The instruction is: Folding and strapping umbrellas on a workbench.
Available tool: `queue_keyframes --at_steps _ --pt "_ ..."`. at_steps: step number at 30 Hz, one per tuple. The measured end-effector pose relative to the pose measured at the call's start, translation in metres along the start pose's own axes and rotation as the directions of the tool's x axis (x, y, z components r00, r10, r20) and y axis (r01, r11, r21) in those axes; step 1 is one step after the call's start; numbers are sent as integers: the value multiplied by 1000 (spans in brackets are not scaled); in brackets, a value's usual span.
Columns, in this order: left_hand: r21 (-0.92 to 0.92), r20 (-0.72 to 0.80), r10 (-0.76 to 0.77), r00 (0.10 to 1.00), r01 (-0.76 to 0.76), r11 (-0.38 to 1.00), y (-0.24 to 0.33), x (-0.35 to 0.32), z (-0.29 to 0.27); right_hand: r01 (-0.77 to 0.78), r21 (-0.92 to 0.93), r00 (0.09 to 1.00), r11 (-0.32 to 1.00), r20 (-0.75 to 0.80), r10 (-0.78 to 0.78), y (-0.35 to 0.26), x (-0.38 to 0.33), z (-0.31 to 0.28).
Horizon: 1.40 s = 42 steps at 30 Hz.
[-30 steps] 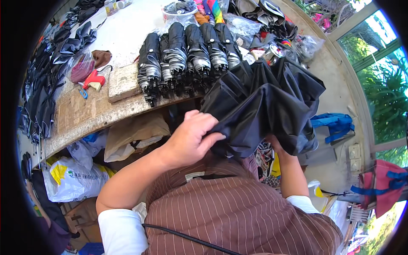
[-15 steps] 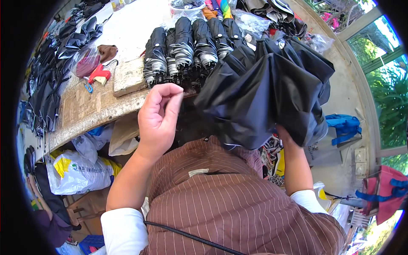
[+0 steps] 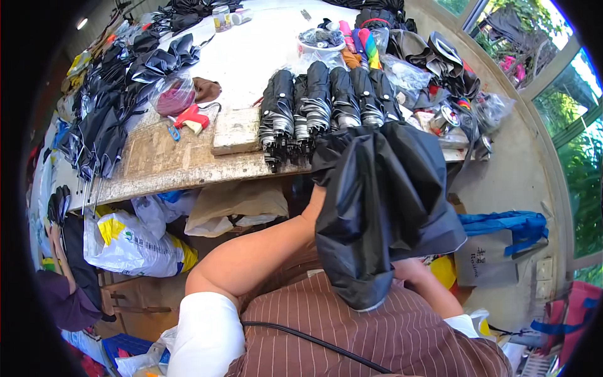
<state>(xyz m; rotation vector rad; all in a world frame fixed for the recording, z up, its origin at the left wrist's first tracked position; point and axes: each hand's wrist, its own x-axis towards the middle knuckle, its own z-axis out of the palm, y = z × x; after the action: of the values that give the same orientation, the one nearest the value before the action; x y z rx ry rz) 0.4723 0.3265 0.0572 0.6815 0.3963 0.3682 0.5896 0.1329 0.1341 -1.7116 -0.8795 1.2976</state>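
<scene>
Head view: I've got the loose, pleated black fabric umbrella point(image 3: 389, 195) in front of the worn, white-topped wooden table's point(image 3: 157, 157) near edge, beside folded black, silver-lined umbrellas point(image 3: 314, 94). Left hand point(image 3: 318, 197) mostly hidden at its upper left, right hand point(image 3: 408, 270) partly covered below; can't tell either grip. Probably gathering folds; next calls for steady support, smoothing pleats.

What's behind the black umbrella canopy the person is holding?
Behind the canopy, folded umbrellas sit on the workbench; some of their lower ends are covered. The left forearm passes behind it too, so that hand's fingers cannot be seen.
</scene>
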Motion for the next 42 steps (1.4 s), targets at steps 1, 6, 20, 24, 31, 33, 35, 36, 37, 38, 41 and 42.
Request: queue_keyframes --at_steps 1,6,20,24,31,33,35,36,37,38,41,42 --pt "-43 34 108 994 -106 993 -8 7 -2 -48 290 994 956 110 16 10 4 -15" --pt "-127 91 359 929 -346 929 -24 21 13 96 452 978 887 121 -168 11 -3 -23" --pt "779 168 489 856 -419 466 77 -23 96 -326 872 914 -366 191 -359 -44 68 -27" --pt "792 150 -55 987 -87 604 51 -54 68 9 955 803 297 171 -571 -13 93 -76" --pt "593 193 572 797 -559 579 96 -35 93 245 800 969 547 -207 -132 -31 55 -53" --pt "713 154 648 746 -538 450 103 -25 99 248 735 953 631 -302 -23 -46 51 -38" --pt "755 171 658 733 -527 390 102 -19 104 244 745 949 621 -315 5 -66 44 -19" --pt "753 170 655 736 -526 395 103 -18 103 258 752 938 607 -346 30 -79 40 -11" --pt "766 147 661 736 -507 394 107 -18 100 275 758 925 591 -377 53 -88 36 -6" --pt "780 124 668 734 -488 392 112 -19 97 293 764 911 575 -406 75 -92 34 -5" --pt "560 -33 718 695 -582 590 137 -28 87 328 724 895 606 -444 47 -82 31 -25" --pt "466 -43 750 660 -651 600 149 -31 81 342 702 888 625 -458 30 -73 21 -36"
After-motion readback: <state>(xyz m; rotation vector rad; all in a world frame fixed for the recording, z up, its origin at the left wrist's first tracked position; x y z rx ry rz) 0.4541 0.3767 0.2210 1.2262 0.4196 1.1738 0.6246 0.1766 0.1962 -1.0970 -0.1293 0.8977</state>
